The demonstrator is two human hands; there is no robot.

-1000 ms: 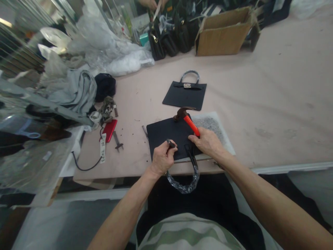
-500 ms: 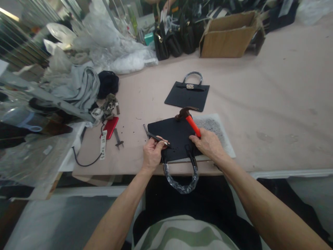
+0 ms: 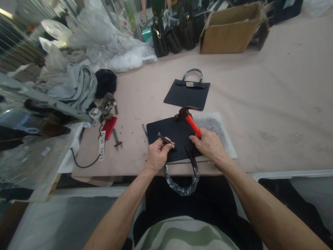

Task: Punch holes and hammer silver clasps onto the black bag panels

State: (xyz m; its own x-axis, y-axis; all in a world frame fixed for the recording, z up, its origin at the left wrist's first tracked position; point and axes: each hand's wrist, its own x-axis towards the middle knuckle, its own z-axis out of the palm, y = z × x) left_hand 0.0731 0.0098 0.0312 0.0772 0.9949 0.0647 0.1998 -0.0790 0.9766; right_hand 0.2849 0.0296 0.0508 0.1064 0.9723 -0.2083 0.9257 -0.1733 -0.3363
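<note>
Two hands of yours are at work at the near edge of the pink worktop (image 3: 260,90). Your left hand (image 3: 156,156) has its grip pinched shut on a thin dark metal punch (image 3: 164,139), which slants up and away to the left from your fingertips, its lower end touching the flat black bag panel (image 3: 171,133). Your right hand (image 3: 208,143) has its grip wrapped tight around the orange-handled hammer (image 3: 191,121); the dark head lies just beyond your knuckles, resting at the far edge of that panel. The panel lies flat between and under both grips (its plastic-wrapped black loop handle (image 3: 182,184) hangs off the worktop edge, below your wrists). Under the panel, showing out to the right of your right grip, is a white slab with a grey speckled top (image 3: 215,125).

Beyond the hammer head, well apart from both grips, lies a second flat black bag panel with a metal clasp (image 3: 186,93). To the left of your left grip, near it, a small grey pin (image 3: 144,130) lies on the worktop; farther left are a small metal tool (image 3: 117,139), a red flat case (image 3: 109,127) and a white paper tag on a black cord (image 3: 101,147). Far beyond your right grip stands an open brown cardboard box (image 3: 230,33), with finished black handbags (image 3: 171,38) to its left.
</note>
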